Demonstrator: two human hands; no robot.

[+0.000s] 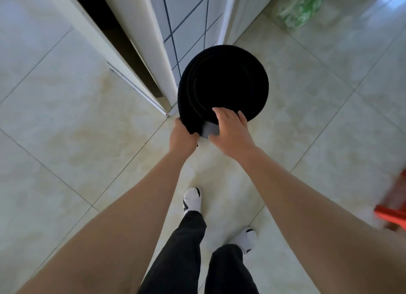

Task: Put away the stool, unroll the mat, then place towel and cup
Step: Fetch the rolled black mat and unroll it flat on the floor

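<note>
I see the rolled mat standing on end at the centre of the frame, just above both hands. My left hand is closed on its loose lower-left edge; my right hand grips the near rim, fingers curled over the top. The mat is black, its coils showing as rings, with a grey patch between the hands.

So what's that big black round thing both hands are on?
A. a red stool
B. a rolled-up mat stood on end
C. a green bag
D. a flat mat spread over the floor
B: the rolled mat shows its coiled layers end-on, standing on the tiled floor, with the left hand gripping its outer edge and the right hand on its near rim.
</note>
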